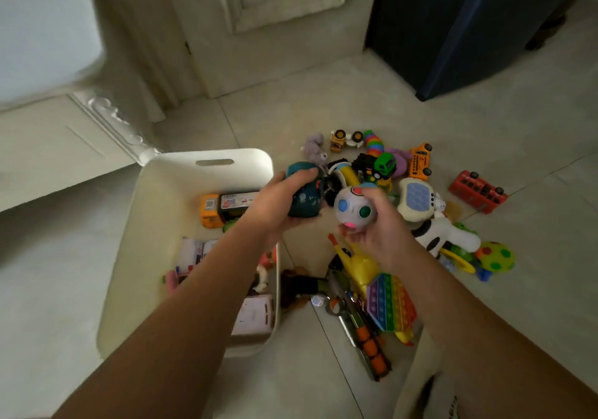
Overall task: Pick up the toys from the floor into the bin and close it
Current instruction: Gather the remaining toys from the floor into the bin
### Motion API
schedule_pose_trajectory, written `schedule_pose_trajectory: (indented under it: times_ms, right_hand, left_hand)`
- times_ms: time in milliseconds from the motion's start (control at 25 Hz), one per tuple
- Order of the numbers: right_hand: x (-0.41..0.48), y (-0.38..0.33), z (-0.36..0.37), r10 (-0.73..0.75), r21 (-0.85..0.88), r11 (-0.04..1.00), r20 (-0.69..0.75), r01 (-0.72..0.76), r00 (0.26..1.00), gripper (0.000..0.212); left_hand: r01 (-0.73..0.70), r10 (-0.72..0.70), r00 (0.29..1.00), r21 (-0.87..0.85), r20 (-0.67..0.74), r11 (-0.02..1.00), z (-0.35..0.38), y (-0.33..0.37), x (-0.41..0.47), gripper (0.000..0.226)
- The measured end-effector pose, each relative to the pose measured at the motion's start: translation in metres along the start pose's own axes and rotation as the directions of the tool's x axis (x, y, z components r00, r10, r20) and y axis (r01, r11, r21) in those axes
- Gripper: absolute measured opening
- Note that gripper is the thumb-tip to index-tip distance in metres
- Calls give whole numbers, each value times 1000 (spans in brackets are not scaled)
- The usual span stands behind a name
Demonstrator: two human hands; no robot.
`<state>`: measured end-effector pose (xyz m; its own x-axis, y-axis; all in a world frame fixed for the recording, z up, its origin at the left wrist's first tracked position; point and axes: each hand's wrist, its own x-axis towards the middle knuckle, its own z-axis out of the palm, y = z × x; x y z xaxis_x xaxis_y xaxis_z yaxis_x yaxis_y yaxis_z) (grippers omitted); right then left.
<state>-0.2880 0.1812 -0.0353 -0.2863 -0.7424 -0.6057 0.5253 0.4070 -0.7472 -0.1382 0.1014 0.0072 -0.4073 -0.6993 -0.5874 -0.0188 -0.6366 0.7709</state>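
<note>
The cream bin [155, 211] stands open on the floor at the left, with several toys inside, among them an orange truck [212, 209]. My left hand [278, 202] grips a dark teal toy [302, 192] just beside the bin's right rim. My right hand [377, 224] holds a white puzzle ball [351, 206] with coloured dots above the toy pile. On the floor lie a red bus [477, 191], an orange taxi [420, 160], a green truck [383, 164], a zebra plush [443, 231], a rainbow pop toy [390, 302] and a toy gun [362, 331].
A white door [275, 24] and cabinet front [64, 140] stand behind the bin. A dark blue piece of furniture [453, 24] is at the back right. Bare tiled floor [550, 289] lies to the right and in front of the bin.
</note>
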Motion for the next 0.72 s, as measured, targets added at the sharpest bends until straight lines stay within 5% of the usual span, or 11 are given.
schedule_pose_trajectory:
  times_ms: [160, 400, 480, 560, 720]
  right_hand:
    - [-9, -14, 95, -114, -85, 988, 157, 128, 981, 35]
    - [31, 68, 196, 217, -378, 911, 104, -163, 971, 28]
    - [50, 98, 219, 295, -369, 894, 52, -256, 954, 31]
    - [68, 119, 235, 302, -378, 885, 25, -271, 953, 27]
    - [93, 142, 250, 217, -496, 838, -78, -227, 973, 20]
  left_hand:
    - [-86, 60, 975, -117, -213, 989, -86, 28, -30, 34]
    - [79, 14, 835, 146, -550, 986, -194, -9, -36, 46]
    - [210, -165, 791, 8, -590, 978, -210, -31, -21, 62]
    - [245, -351, 750, -257, -560, 935, -215, -46, -8, 52]
    - [238, -442, 752, -423, -490, 874, -219, -57, 5, 35]
